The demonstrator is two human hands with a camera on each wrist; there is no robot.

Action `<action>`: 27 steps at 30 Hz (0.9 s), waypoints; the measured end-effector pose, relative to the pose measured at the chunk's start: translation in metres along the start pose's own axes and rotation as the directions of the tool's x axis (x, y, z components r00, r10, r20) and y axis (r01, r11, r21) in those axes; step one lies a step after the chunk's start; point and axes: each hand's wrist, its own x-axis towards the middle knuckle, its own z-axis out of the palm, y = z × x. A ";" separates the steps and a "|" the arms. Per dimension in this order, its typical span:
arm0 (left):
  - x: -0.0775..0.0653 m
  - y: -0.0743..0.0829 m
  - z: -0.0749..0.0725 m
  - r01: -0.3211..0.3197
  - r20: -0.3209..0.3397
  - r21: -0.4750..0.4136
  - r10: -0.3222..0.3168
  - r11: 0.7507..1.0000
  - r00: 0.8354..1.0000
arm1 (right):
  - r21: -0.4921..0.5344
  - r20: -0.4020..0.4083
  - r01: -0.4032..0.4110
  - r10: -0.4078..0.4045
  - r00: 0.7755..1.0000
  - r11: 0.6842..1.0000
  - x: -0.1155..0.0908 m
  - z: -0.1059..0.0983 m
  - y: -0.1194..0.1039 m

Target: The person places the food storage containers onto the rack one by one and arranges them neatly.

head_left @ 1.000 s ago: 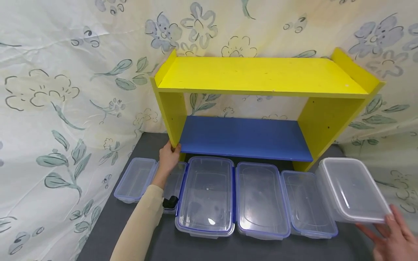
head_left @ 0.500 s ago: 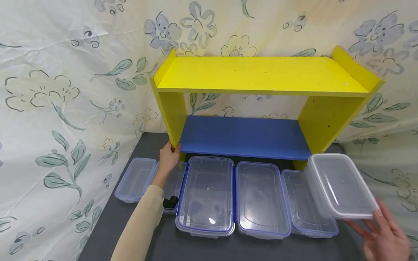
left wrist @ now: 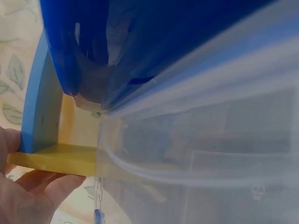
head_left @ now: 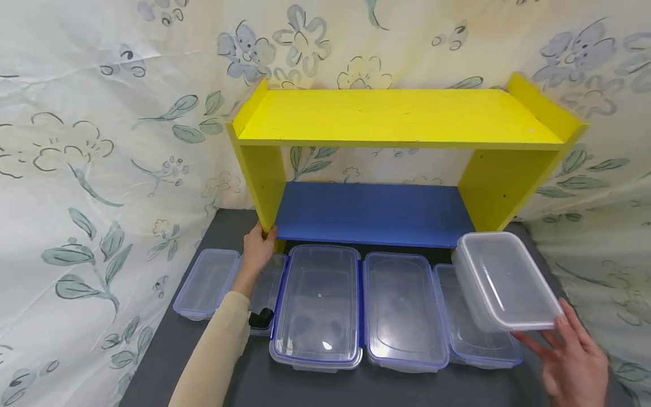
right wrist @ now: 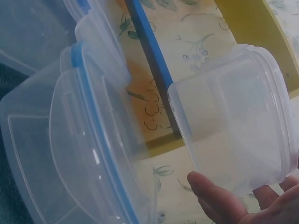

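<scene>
Left hand (head_left: 258,249) curled round left edge of yellow-and-blue shelf unit (head_left: 402,116); right hand (head_left: 574,359) gripping lidded food container (head_left: 511,280) before unit's right side; one-end hold might tip container.

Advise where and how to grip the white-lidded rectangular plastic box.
Near short end of the box, across its depth, likely from the person's right, as the right hand does: the far end faces the yellow-and-blue two-level shelf.

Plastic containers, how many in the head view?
6: five containers in a row on the table, one in the right hand, partly covering the rightmost; others may be hidden.
</scene>
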 end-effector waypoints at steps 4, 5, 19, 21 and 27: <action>0.000 -0.001 -0.002 0.000 0.019 0.001 0.000 1.000 1.000 | 0.025 -0.025 -0.005 0.006 1.000 1.000 -0.003 0.004 0.002; 0.000 -0.001 -0.002 -0.003 0.026 0.002 0.003 1.000 1.000 | 0.020 -0.031 -0.005 0.005 1.000 1.000 -0.004 0.005 0.002; 0.000 -0.001 -0.002 0.015 0.012 0.003 -0.016 1.000 1.000 | 0.060 -0.023 -0.006 0.007 1.000 0.998 -0.012 0.035 0.008; 0.000 -0.001 -0.003 0.017 0.014 0.006 -0.017 1.000 1.000 | 0.071 -0.014 -0.022 0.023 1.000 0.997 -0.011 0.038 0.010; -0.001 -0.001 -0.004 0.020 0.027 0.003 -0.020 1.000 0.999 | 0.112 0.067 -0.059 0.052 0.996 0.992 -0.011 0.045 0.014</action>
